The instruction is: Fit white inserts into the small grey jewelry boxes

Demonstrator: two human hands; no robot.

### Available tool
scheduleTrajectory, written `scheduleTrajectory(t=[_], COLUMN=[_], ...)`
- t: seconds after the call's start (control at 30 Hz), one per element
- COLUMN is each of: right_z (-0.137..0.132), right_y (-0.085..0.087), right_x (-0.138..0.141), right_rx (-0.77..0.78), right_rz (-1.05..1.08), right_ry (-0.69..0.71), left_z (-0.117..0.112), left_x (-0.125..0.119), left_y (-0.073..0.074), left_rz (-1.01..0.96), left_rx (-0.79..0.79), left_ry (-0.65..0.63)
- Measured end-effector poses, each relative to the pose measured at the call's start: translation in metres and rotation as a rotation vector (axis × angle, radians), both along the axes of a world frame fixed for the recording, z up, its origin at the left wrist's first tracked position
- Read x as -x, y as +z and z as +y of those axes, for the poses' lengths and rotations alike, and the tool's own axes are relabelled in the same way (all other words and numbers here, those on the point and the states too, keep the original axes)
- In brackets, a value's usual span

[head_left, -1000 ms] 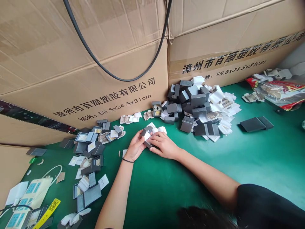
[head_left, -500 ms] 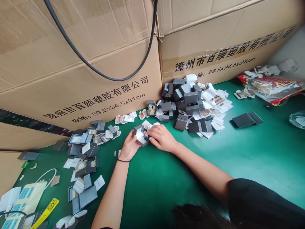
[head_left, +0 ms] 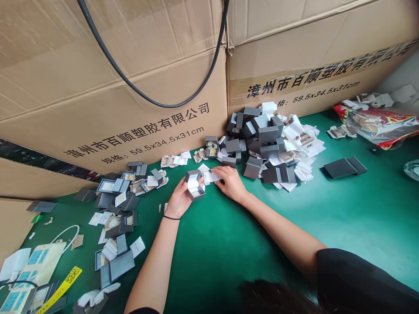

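A small dark-grey jewellery box (head_left: 195,194), hinged lid raised and white lining showing, is in my left hand (head_left: 178,200). The thumb lies along the box's left side. Just to its right, my right hand (head_left: 232,183) pinches a folded white paper piece (head_left: 212,176). That paper is apart from the inside of the box, near its right edge. Another white slip (head_left: 203,168) lies behind the box. What lies deep inside the box is too small to make out.
A heap of dark boxes (head_left: 268,135) mixed with white paper inserts (head_left: 303,146) stands at the back. More opened boxes (head_left: 121,264) line the left side, near a power strip (head_left: 39,261). Large cartons (head_left: 157,78) wall the rear; a black cable (head_left: 163,104) hangs before them.
My right hand has drawn back to the right from the box, with the white paper now showing between its fingers. My left hand still holds the box, its inside more visible.
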State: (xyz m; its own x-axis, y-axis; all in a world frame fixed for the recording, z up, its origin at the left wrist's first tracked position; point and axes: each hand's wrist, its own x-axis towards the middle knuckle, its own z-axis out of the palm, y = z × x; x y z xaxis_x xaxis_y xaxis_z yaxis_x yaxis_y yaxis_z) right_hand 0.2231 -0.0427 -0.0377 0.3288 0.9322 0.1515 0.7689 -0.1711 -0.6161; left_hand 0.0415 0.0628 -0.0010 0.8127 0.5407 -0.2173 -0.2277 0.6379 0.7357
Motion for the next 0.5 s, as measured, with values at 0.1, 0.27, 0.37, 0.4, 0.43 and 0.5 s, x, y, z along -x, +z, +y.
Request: scheduleTrajectory(t=[0.1,0.27,0.37,0.4,0.43,0.5], right_z=[0.001,0.002,0.001,0.0,0.0,-0.001], right_y=[0.003,0.007,0.007,0.007,0.007,0.006], right_x=[-0.001,0.002,0.007,0.009,0.01,0.013], right_rx=[-0.036,-0.082,-0.077,-0.071,-0.059,-0.017], right_rz=[0.104,0.173,0.114,0.09,0.07,0.043], right_ry=[-0.028,-0.047,-0.029,-0.018,-0.01,-0.003], left_z=[0.001,0.004,0.004,0.003,0.003,0.002], left_x=[-0.001,0.001,0.002,0.002,0.002,0.001], left_y=[-0.001,-0.005,-0.006,-0.006,-0.006,-0.005], left_rz=[0.002,0.052,0.083,0.093,0.104,0.124], left_rx=[-0.004,0.014,0.008,0.004,-0.001,-0.007], left_ry=[0.008,0.01,0.035,0.042,0.045,0.043])
